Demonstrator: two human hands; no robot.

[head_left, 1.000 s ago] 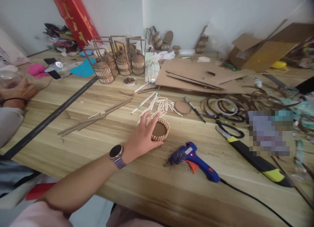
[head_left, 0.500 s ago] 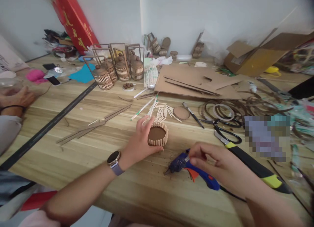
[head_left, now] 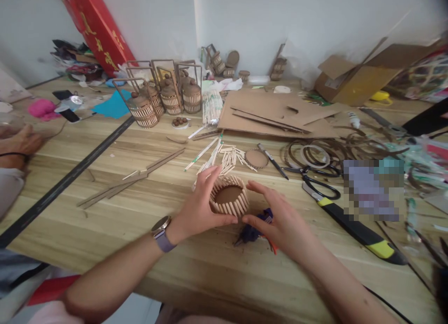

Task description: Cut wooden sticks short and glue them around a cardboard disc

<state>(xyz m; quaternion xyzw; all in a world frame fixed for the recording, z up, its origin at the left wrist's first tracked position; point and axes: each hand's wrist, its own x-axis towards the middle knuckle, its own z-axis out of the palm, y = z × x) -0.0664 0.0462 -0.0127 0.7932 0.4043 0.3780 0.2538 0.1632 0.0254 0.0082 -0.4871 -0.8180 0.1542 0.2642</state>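
Note:
A small round basket [head_left: 229, 196] of short upright wooden sticks around a brown disc is near the middle of the table. Curved round its left and near side, my left hand [head_left: 199, 203] grips it between thumb and fingers. My right hand [head_left: 280, 217] is at the basket's right side, thumb and fingers spread, with nothing between them. Partly hidden under my right hand lies a blue glue gun [head_left: 254, 230] with an orange trigger. Loose short sticks [head_left: 231, 158] and a brown disc [head_left: 256, 159] are behind the basket.
Scissors [head_left: 320, 186] and a black-yellow cutter [head_left: 353, 228] lie at the right. Farther back are flat cardboard [head_left: 259, 109], brown strip coils and a box [head_left: 353, 81]. Finished lidded baskets [head_left: 143, 112] stand at the back left. Another person's hand [head_left: 21, 144] is at the far left.
My right hand has moved left from over the glue gun to the basket's right side, its fingers now spread. The basket looks slightly raised or tilted in my left hand.

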